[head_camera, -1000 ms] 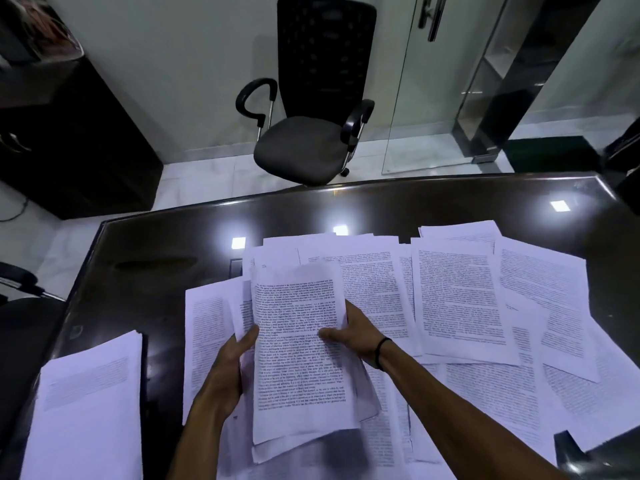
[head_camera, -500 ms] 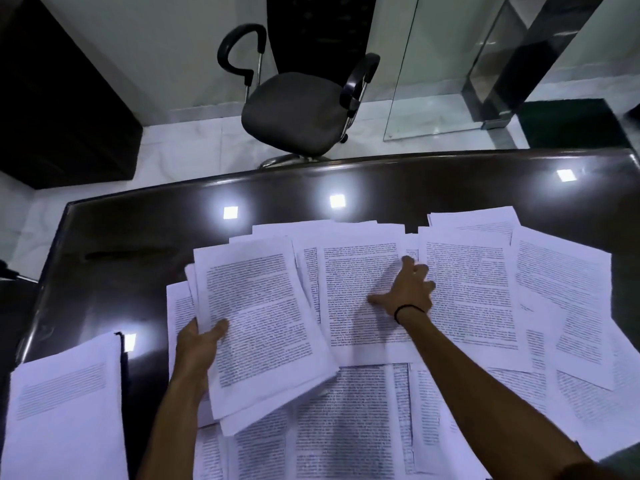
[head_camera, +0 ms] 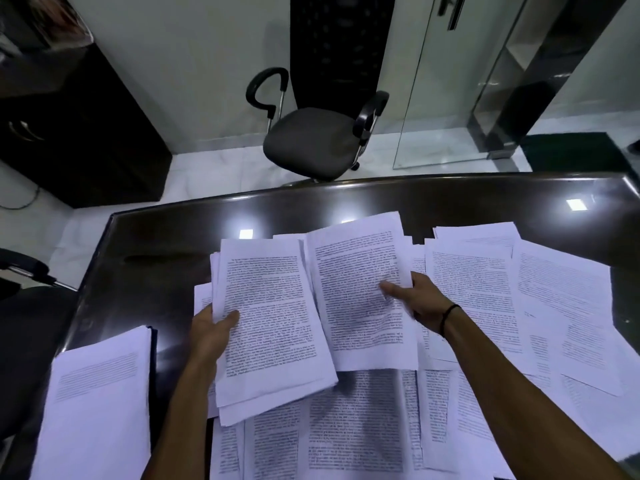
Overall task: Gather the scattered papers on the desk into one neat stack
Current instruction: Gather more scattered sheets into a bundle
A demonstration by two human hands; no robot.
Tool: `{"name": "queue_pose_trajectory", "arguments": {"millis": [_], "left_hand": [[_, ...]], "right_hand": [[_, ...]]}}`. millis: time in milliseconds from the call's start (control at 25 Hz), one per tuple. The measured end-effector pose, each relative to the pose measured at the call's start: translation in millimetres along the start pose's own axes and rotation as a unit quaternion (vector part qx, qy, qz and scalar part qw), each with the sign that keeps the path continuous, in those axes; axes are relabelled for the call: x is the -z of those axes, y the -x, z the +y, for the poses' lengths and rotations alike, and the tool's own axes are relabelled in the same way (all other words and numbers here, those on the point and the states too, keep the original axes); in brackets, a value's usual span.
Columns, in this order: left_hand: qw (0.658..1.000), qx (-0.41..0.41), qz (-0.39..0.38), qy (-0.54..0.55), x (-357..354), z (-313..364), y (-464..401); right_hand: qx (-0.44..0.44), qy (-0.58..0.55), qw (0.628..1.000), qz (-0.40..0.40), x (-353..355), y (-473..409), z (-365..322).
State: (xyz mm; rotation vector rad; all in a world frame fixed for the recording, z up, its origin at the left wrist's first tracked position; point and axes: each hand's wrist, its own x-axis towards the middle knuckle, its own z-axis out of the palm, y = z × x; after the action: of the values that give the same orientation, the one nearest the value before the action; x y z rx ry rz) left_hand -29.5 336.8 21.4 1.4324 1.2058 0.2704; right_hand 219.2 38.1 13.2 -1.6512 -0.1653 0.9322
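While the left hand [head_camera: 207, 332] holds a small bundle of sheets [head_camera: 270, 320] by its left edge, thumb curled over the top page and the other fingers hidden beneath, the right hand [head_camera: 420, 299] pinches a single sheet [head_camera: 360, 292] at its right edge, thumb on the printed face, and holds it tilted just beside the bundle. Both are lifted slightly above the tabletop [head_camera: 166, 244]. The step in hand looks to be laying that sheet onto the bundle.

To do it well, I would bring the sheet's left edge over the bundle and line up 2 corners first, then let it settle before the thumb releases; paper this thin slides and curls if dropped from a tilt. The left thumb should lift briefly to admit the page, then clamp again, so the bundle does not fan out (its lower sheets already peek past the bottom edge).

Many loose papers [head_camera: 554, 306] lie overlapping across the right and near parts of the tabletop, so most of the gathering is not yet done. A separate pile [head_camera: 97, 403] sits at the near left corner, well apart from the hands. Tapping the bundle's long edge on the tabletop every few sheets would keep it square. An office chair [head_camera: 311, 140] stands beyond the far edge.
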Motion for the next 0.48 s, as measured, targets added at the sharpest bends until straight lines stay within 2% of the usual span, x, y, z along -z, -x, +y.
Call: {"name": "queue_pose_trajectory", "arguments": {"millis": [200, 320, 480], "left_hand": [[0.997, -0.054, 0.037, -0.027, 21, 7, 25], [0.996, -0.062, 0.057, 0.01, 39, 11, 38], [0.997, -0.038, -0.004, 0.067, 31, 23, 49]], "right_hand": [[0.07, -0.073, 0.995, 0.012, -11, 33, -36], [0.086, -0.109, 0.99, -0.007, -6, 52, -51], [0.072, -0.032, 0.997, -0.016, -32, 58, -45]]}}
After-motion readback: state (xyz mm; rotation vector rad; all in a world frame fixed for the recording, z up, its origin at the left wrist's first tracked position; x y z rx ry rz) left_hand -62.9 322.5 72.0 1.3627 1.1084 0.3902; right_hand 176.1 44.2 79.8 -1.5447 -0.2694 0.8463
